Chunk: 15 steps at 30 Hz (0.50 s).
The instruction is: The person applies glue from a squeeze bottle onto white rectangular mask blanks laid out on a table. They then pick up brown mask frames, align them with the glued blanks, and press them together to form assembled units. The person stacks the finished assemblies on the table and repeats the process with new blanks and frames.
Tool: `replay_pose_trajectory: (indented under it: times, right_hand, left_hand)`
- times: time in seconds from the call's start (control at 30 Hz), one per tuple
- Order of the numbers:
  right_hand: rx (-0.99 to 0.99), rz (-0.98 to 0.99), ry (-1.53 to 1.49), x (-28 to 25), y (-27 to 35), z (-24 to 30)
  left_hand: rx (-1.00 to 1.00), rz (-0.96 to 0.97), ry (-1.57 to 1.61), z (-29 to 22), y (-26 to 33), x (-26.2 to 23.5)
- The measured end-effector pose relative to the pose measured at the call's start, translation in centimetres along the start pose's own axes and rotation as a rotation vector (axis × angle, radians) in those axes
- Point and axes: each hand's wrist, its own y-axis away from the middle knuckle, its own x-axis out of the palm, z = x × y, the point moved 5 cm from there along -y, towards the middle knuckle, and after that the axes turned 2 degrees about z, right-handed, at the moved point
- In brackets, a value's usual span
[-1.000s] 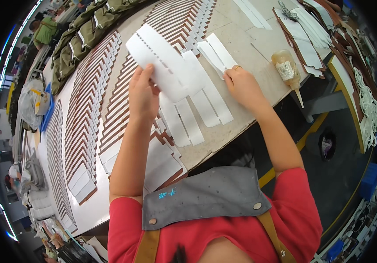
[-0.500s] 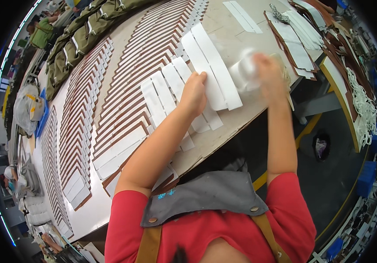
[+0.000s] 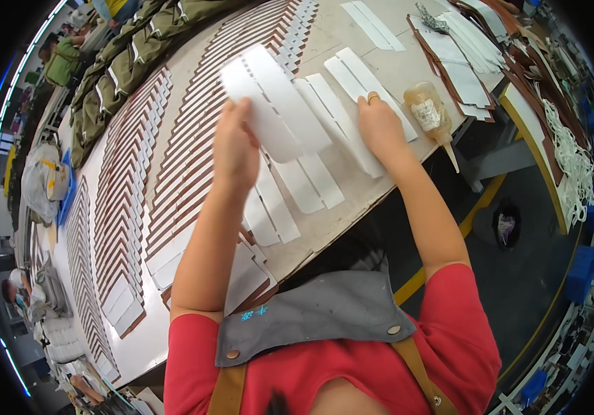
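In my left hand is a white slotted piece, lifted off the table and slightly curved, gripped by its left edge. My right hand is closed at the edge of another white slotted piece farther right; its fingertips are partly hidden. Between my hands, more such pieces lie side by side, one partly under the lifted piece. Just right of my right hand, a squeeze bottle with a yellowish content lies on the table, its nozzle pointing over the edge.
Long overlapping rows of brown-and-white pieces fill the table's left side. Olive-green fabric lies beyond them. Brown and white strips are stacked at the far right. White cords hang past a yellow-edged board.
My left hand has moved left with a white piece lifted. My right hand has come away from the bottle's place and down onto the white pieces; the bottle now shows plainly.
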Motion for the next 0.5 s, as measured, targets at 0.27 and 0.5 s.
replay_pose_trajectory:
  times: [0.27, 0.5]
  right_hand:
    - [0.102, 0.102, -0.055, -0.5, 0.0, -0.2]
    - [-0.219, -0.072, -0.365, -3.7, 2.5, 2.1]
  left_hand:
    - [0.102, -0.086, -0.043, -1.8, 1.2, -2.7]
    - [0.037, -0.043, -0.12, -0.2, 1.5, -2.9]
